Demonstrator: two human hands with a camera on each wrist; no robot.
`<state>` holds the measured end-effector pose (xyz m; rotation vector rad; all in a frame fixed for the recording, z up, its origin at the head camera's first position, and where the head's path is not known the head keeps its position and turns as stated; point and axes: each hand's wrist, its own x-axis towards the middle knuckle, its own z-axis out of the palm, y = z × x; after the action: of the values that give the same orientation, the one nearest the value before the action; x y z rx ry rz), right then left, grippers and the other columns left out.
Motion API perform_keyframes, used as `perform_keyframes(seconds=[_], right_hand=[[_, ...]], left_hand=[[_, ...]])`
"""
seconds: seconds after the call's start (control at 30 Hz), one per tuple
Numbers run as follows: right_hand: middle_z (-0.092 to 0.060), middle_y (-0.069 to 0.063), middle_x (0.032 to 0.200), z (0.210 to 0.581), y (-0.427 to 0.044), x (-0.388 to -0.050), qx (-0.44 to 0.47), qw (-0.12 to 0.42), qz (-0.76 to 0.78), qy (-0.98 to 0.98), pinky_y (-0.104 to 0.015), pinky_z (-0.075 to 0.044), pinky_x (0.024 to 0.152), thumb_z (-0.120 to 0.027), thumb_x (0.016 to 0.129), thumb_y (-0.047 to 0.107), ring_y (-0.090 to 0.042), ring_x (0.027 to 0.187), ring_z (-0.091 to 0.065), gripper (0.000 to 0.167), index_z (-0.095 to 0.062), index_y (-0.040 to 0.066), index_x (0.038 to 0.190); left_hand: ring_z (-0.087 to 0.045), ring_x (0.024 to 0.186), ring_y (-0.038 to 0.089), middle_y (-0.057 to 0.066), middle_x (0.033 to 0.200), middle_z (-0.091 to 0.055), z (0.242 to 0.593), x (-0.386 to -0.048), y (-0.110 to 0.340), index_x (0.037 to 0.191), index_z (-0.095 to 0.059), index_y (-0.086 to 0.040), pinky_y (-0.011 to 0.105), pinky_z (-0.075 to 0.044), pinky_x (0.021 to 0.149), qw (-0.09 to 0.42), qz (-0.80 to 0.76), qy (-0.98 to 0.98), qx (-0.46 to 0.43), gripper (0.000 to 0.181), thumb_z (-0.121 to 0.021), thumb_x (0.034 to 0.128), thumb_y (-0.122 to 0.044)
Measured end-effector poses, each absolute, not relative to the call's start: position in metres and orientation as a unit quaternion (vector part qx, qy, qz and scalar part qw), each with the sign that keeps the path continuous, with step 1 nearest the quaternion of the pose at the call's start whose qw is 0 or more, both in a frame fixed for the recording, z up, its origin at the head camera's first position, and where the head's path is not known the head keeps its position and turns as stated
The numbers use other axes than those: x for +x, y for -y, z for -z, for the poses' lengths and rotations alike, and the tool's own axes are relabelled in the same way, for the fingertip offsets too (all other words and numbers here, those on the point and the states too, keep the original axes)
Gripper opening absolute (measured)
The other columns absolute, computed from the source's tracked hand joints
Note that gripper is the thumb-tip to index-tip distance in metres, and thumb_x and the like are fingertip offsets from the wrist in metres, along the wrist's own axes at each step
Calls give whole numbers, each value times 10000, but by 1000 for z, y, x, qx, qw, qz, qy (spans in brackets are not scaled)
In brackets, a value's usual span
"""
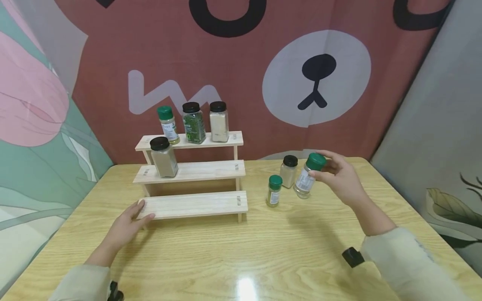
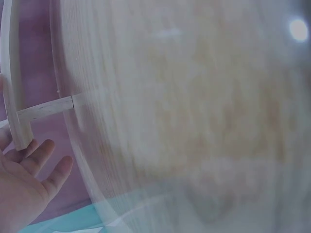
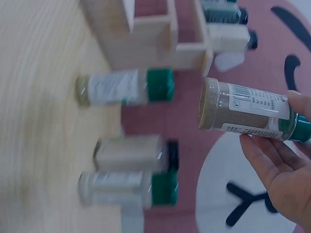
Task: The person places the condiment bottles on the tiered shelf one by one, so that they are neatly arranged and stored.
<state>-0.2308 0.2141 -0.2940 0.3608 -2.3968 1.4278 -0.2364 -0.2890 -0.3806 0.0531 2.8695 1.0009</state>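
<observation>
In the head view, my left hand [image 1: 122,228] holds the left end of the lowest step of a three-tier wooden rack [image 1: 192,205], thumb at the front edge. My right hand [image 1: 342,179] grips a green-capped spice jar [image 3: 248,108] near its cap, over the table right of the rack. Brownish powder and a white barcode label show on it in the right wrist view. Below it on the table stand a small green-capped jar [image 1: 273,192], a black-capped jar [image 1: 288,172] and another green-capped jar [image 3: 116,188]. The last is largely overlapped by the held jar in the head view.
On the top tier stand a green-capped jar [image 1: 168,127], a black-capped jar of green herbs [image 1: 194,125] and a black-capped pale jar [image 1: 219,124]. A black-capped beige jar [image 1: 164,161] is at the middle tier's left. A patterned cloth [image 1: 241,67] hangs behind the wooden table [image 1: 211,259].
</observation>
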Motion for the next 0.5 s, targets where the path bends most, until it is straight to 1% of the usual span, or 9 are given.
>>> perform_keyframes(seconds=[0.13,0.27,0.4,0.5], right_hand=[[-554,-81,1007,287,-195,-235,154,154,-514,829,-224,-487,645,-639,787,169,-105,806,-552,512,-427,74,1243],[-545,-99,1047,281,-176,-241,166,128,-531,821,-256,-483,677,-642,784,201,-141,855,-537,528,-418,106,1253],[-537,-120,1071,279,-158,-250,188,103,-552,806,-301,-485,698,-645,782,178,-195,875,-532,529,-415,97,1251],[-532,-105,1078,279,-143,-256,191,81,-574,792,-326,-485,708,-649,779,170,-208,886,-532,529,-417,104,1249]], left_hand=[[-58,1211,486,305,1366,-61,380,-237,288,1358,-104,25,611,-103,930,53,-330,-942,15,879,-435,804,-572],[-55,1212,484,305,1366,-57,380,-236,288,1357,-103,27,608,-101,934,55,-332,-942,14,879,-437,805,-569],[-64,1210,485,307,1364,-65,381,-237,288,1356,-107,29,603,-103,937,51,-333,-941,16,871,-441,808,-561],[-71,1209,486,308,1363,-73,381,-238,288,1355,-114,31,600,-106,939,47,-334,-941,18,868,-446,809,-556]])
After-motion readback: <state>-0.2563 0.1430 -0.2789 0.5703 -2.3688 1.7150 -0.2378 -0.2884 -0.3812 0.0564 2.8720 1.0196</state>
